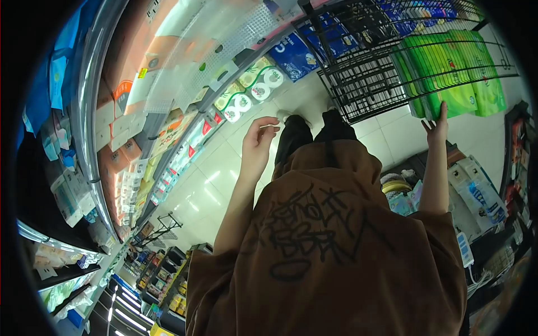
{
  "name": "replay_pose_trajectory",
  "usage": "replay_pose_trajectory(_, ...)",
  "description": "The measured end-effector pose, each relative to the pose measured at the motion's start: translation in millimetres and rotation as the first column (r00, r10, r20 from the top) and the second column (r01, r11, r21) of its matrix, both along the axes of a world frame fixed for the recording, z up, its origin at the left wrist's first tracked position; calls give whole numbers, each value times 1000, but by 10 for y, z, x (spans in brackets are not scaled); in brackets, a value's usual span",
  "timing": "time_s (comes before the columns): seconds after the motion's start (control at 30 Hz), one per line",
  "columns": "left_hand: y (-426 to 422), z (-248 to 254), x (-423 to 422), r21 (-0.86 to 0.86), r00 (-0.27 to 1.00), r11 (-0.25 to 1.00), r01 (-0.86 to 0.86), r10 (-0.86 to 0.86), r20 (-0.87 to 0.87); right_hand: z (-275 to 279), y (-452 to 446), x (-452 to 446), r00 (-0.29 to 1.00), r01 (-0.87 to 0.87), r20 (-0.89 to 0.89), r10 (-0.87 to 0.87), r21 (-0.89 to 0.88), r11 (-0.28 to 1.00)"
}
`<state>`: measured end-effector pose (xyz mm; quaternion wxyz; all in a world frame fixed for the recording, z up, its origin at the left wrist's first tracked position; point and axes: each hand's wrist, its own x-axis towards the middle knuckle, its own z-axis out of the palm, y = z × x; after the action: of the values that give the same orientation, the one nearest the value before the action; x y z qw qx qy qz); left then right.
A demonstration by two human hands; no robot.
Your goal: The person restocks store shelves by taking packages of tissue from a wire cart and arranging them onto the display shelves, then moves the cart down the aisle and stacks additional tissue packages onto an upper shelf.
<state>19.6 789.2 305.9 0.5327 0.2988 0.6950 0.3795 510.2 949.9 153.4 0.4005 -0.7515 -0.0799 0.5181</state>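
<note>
From my distant post I have the green packs (448,73) at the upper right, seen through the black wire basket (364,92). My wearer's right hand (437,131) meets their near edge with fingers extended; I cannot tell how firm that hold is. I see the left hand (259,137) loosely curled, a narrow gap between thumb and fingers, above the tiled floor (216,168). Beyond it I make out wrapped paper rolls (260,91) beside blue packs (294,59). The brown top (336,241) fills my foreground.
</note>
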Motion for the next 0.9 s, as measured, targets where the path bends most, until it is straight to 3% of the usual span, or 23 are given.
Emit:
replay_pose_trajectory(0.13,-16,7,80,-25,1000,1000,19,-19,8,40,-57,6,996,43,-86,-37,74,996)
replay_pose_trajectory(0.23,-36,-67,129,-25,999,999,42,-41,25,97,-109,83,995,-41,-89,50,95,995)
replay_pose_trajectory(0.37,-28,-215,145,-42,996,995,89,-89,15,-8,-75,155,981,35,-191,-27,39,999)
replay_pose_trajectory(0.47,-58,-350,106,-67,995,993,96,-95,12,128,-5,44,987,-40,-154,40,4,999)
replay_pose_trajectory(0.53,-215,-604,23,-103,998,993,60,-59,15,67,72,133,966,-111,-233,110,11,994)
replay_pose_trajectory(0.6,-546,-966,-127,-236,994,971,43,-65,-89,-99,149,320,929,-119,-351,118,18,993)
replay_pose_trajectory(0.7,-1333,-1480,-423,-448,954,894,-14,-122,-273,279,231,84,991,-80,-117,72,-64,995)
replay_pose_trajectory(0.73,-1667,-1587,-536,-488,953,872,-48,-107,-284,253,262,37,997,23,-78,-30,-93,995)
replay_pose_trajectory(0.83,-2511,-1665,-751,-604,960,787,-125,-56,-273,402,252,-221,938,32,-346,-9,60,998)
replay_pose_trajectory(0.9,-2945,-1776,-881,-597,966,793,-122,-44,-256,44,299,-192,935,-26,-352,52,78,997)
